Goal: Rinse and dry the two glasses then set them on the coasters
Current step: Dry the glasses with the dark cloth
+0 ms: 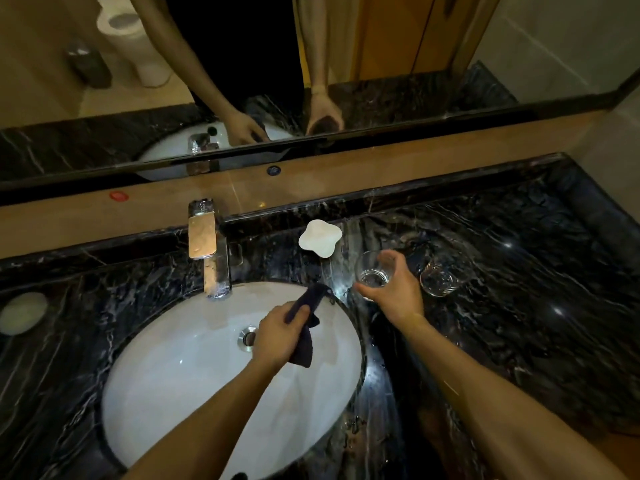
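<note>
Glasses came first: one glass (373, 274) sat in the right hand (398, 289), fingers wrapped round its wall, tipped toward the sink (194, 375), probably to shed water. The second glass (441, 277) lay just beside it on the dark marble counter (519, 306). The left hand (277, 336) gripped a dark cloth (306, 323) over the basin, ready for drying.
</note>
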